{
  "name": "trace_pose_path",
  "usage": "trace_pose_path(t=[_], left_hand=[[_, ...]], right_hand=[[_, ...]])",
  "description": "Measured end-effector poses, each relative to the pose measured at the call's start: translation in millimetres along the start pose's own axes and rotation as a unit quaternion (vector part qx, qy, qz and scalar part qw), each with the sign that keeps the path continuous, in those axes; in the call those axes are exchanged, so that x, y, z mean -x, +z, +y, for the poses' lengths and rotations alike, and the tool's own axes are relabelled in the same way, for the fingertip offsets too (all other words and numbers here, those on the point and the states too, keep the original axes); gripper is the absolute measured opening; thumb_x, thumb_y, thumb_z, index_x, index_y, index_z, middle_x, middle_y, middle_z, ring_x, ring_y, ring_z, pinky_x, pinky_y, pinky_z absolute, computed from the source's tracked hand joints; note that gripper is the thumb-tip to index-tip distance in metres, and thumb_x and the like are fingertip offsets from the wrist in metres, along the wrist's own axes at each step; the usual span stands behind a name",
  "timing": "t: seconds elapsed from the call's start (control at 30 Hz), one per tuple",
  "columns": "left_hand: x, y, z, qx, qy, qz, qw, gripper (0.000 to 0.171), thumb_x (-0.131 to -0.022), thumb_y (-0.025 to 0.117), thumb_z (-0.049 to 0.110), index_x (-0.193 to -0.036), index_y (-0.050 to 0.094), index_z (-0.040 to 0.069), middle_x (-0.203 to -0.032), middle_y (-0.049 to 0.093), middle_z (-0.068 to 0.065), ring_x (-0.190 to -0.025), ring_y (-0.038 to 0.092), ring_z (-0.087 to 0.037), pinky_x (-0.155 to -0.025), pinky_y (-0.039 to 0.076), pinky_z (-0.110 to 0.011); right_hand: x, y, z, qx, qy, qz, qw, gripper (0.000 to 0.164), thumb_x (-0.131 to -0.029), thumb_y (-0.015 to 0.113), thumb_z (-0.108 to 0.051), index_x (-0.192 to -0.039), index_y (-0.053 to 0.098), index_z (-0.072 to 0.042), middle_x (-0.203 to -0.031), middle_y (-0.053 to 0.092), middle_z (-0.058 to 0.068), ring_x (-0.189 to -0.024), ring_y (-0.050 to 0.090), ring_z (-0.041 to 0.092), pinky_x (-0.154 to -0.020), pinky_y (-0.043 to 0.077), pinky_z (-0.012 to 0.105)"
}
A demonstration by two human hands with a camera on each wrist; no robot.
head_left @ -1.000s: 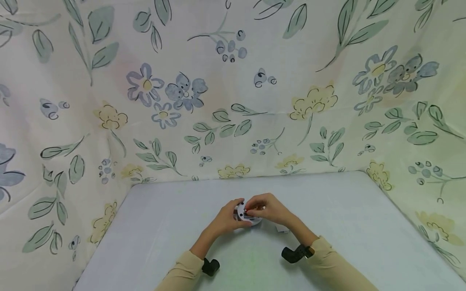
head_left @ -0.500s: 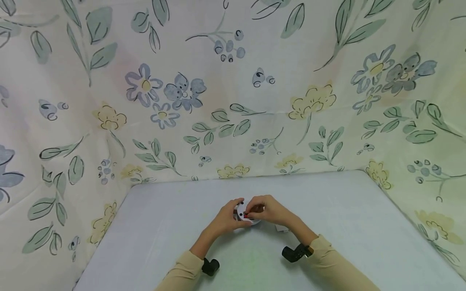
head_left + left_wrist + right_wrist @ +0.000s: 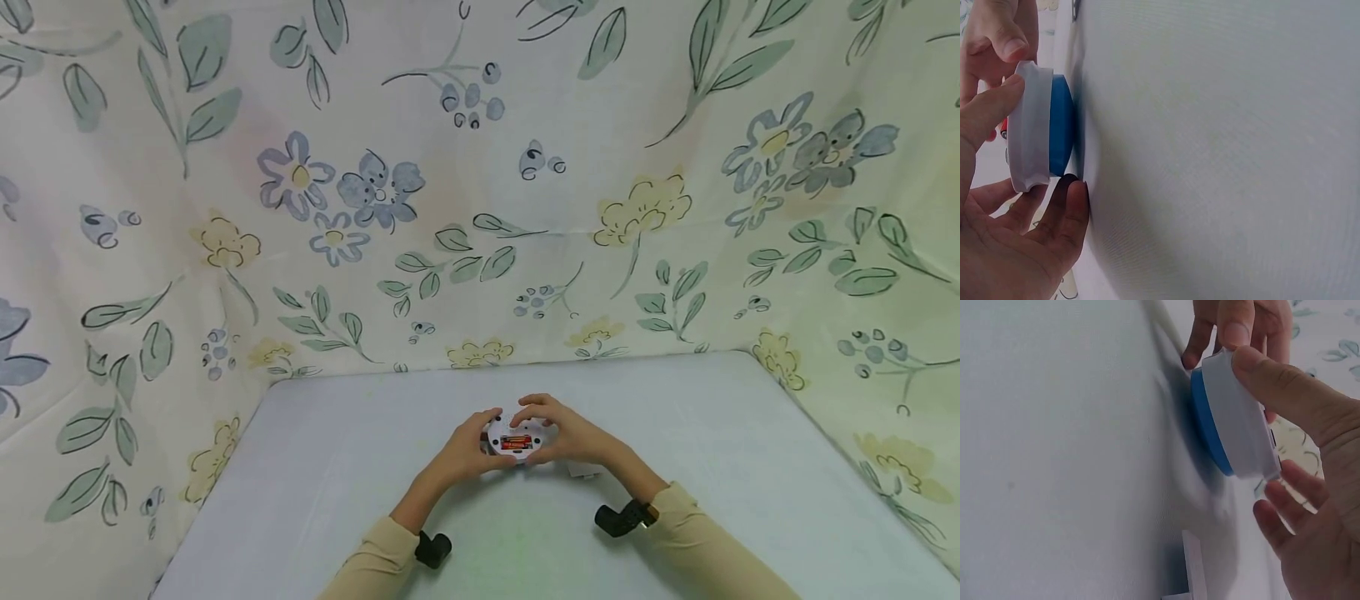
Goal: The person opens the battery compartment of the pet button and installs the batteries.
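A round white battery-powered device (image 3: pixel 504 428) with a blue base (image 3: pixel 1061 125) is held close over the table, its battery compartment facing up. Red batteries (image 3: pixel 516 442) lie side by side in that compartment. My left hand (image 3: pixel 467 450) grips the device's left side, thumb on the near rim and fingers round the far side. My right hand (image 3: pixel 566 433) is at the right side with its fingers spread. Its thumb (image 3: pixel 1272 378) touches the near rim, while the other fingers are loosely bent around the far edge with no battery in them.
A small white plastic piece (image 3: pixel 585 471), like a cover, lies on the white table (image 3: pixel 360 467) just right of the device, under my right wrist. A flowered cloth (image 3: pixel 480 275) hangs behind the table and along both sides.
My right fingers were pinching and pressing a red battery in the compartment; they have let go and spread to the right, uncovering the batteries. My left hand keeps its hold.
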State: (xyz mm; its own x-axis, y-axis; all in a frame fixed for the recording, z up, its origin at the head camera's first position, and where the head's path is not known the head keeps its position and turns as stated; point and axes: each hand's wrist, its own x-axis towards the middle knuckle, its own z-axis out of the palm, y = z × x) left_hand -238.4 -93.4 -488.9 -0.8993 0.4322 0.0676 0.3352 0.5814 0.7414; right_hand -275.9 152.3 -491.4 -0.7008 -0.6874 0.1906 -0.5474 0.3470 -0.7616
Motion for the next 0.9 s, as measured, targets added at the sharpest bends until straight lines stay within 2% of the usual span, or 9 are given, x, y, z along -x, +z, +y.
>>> trace_pose_path(t=[0.2,0.37,0.57,0.7,0.8,0.9], left_hand=[[0.8,-0.8,-0.5,0.002,0.01,-0.008,0.9999,0.082,-0.09,0.081,0.03,-0.152,0.039,-0.003,-0.149,0.045,-0.022,-0.124,0.053,-0.033,-0.101,0.045,-0.05],[0.3,-1.8,0.2,0.006,0.024,-0.015,0.9996,0.081,-0.092,0.08,0.027,-0.152,0.037,-0.006,-0.149,0.044,-0.024,-0.129,0.049,-0.035,-0.104,0.041,-0.052],[-0.5,-2.3,-0.3,-0.008,0.032,-0.018,0.9993,0.081,-0.091,0.08,0.026,-0.152,0.037,-0.007,-0.146,0.046,-0.024,-0.124,0.051,-0.033,-0.102,0.043,-0.051],[-1.6,-2.4,-1.9,-0.014,0.039,-0.02,0.9989,0.082,-0.091,0.08,0.025,-0.152,0.036,-0.007,-0.145,0.046,-0.023,-0.125,0.051,-0.032,-0.101,0.044,-0.049],[-1.6,-2.7,-2.9,-0.014,0.043,-0.021,0.9988,0.081,-0.091,0.08,0.023,-0.152,0.036,-0.008,-0.145,0.046,-0.024,-0.124,0.05,-0.031,-0.1,0.044,-0.048],[-1.5,-2.8,-3.1,-0.013,0.041,-0.021,0.9988,0.081,-0.091,0.08,0.022,-0.152,0.036,-0.008,-0.145,0.046,-0.024,-0.121,0.051,-0.03,-0.098,0.045,-0.047]], right_hand=[[-2.5,3.3,-0.6,-0.017,-0.018,-0.05,0.998,0.054,-0.085,0.086,-0.022,-0.133,0.063,-0.025,-0.156,0.035,0.019,-0.145,0.028,0.036,-0.106,0.033,0.063],[-4.1,3.9,-1.5,0.0,-0.024,-0.073,0.997,0.052,-0.087,0.083,-0.023,-0.136,0.063,-0.026,-0.155,0.032,0.018,-0.146,0.024,0.033,-0.107,0.032,0.061],[-6.3,5.3,-3.1,0.035,-0.029,-0.078,0.996,0.041,-0.089,0.08,-0.025,-0.128,0.067,-0.027,-0.151,0.035,0.016,-0.144,0.023,0.032,-0.105,0.037,0.058],[-7.7,6.7,-3.9,0.056,-0.036,-0.073,0.995,0.036,-0.089,0.08,-0.028,-0.123,0.068,-0.029,-0.148,0.036,0.016,-0.144,0.024,0.032,-0.106,0.034,0.059],[-7.8,7.5,-4.5,0.062,-0.042,-0.064,0.995,0.028,-0.089,0.08,-0.029,-0.115,0.069,-0.029,-0.147,0.037,0.016,-0.142,0.027,0.033,-0.105,0.035,0.059],[-7.4,7.6,-4.7,0.051,-0.04,-0.055,0.996,0.021,-0.088,0.081,-0.028,-0.107,0.07,-0.027,-0.148,0.038,0.015,-0.141,0.031,0.032,-0.102,0.041,0.053]])
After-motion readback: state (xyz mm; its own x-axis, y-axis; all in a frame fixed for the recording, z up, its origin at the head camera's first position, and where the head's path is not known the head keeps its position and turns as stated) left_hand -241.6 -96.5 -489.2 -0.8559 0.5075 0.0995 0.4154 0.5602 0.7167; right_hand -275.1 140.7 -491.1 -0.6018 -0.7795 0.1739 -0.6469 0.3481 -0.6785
